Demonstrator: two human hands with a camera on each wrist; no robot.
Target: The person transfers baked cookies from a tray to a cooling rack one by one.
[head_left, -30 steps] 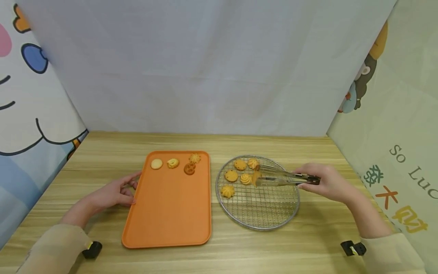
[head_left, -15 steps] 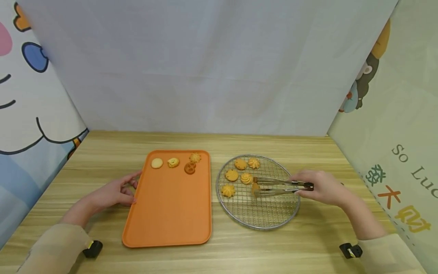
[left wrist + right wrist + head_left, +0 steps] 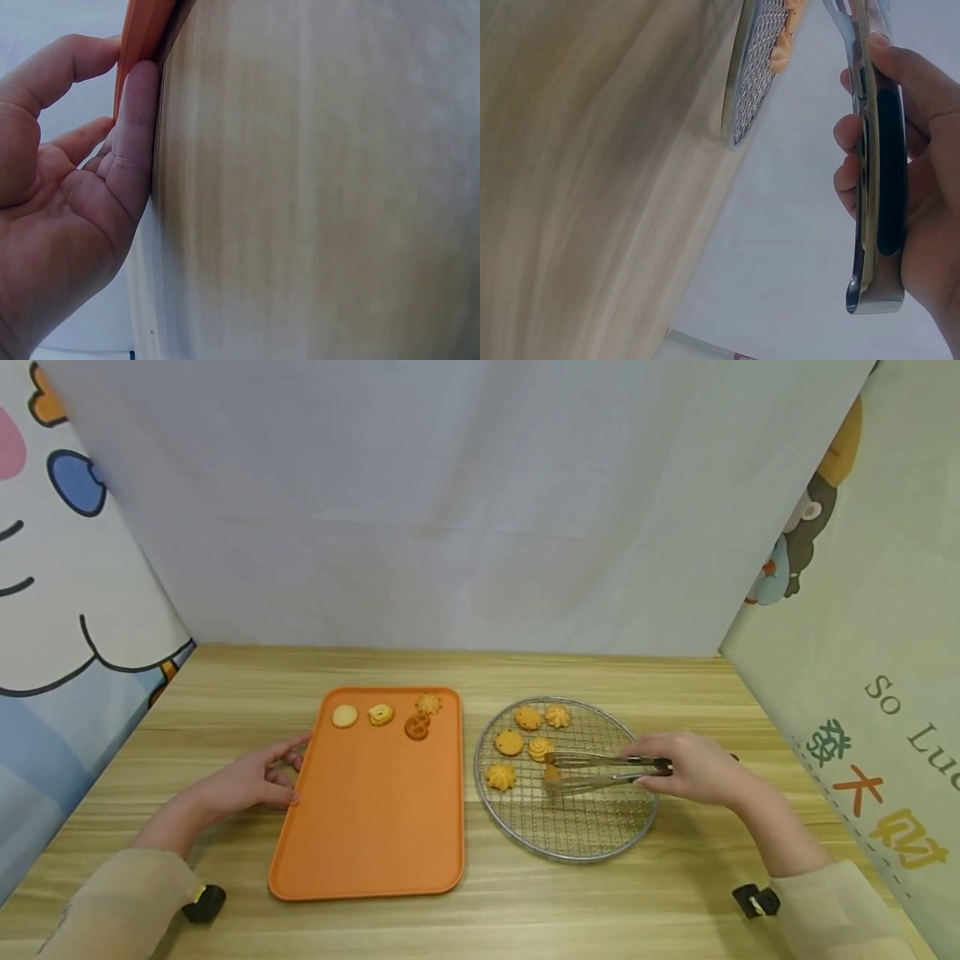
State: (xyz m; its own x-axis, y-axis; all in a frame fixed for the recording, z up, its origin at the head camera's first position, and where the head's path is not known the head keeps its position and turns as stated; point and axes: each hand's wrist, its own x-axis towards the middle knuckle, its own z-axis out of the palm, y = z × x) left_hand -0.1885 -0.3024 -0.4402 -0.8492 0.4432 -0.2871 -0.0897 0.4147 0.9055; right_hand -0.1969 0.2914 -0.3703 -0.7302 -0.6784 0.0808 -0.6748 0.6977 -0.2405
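My right hand (image 3: 697, 767) grips metal tongs (image 3: 600, 770) with dark handle grips (image 3: 890, 172), thumb on one side and fingers on the other. The tongs' ends stand on either side of a brownish cookie (image 3: 552, 773) over the round wire rack (image 3: 592, 835); whether they touch it cannot be told. Several golden cookies (image 3: 509, 742) lie on the rack's left part. My left hand (image 3: 243, 782) rests at the left edge of an orange tray (image 3: 367, 827), its thumb and fingers touching the rim. A pale round cookie (image 3: 345, 717) and a pretzel-shaped cookie (image 3: 417, 727) lie near the tray's far end.
Two more cookies, one ring-like (image 3: 381, 715) and one flower-shaped (image 3: 428, 703), lie along the tray's far side. Both tray and rack stand on a wood-grain table (image 3: 570, 910). A white cloth (image 3: 480, 510) hangs behind, with printed sheets (image 3: 862, 635) at the sides.
My right hand has moved slightly left and down, carrying the tongs along. The brownish cookie between their ends has shifted the same way. My left hand and the tray have stayed put.
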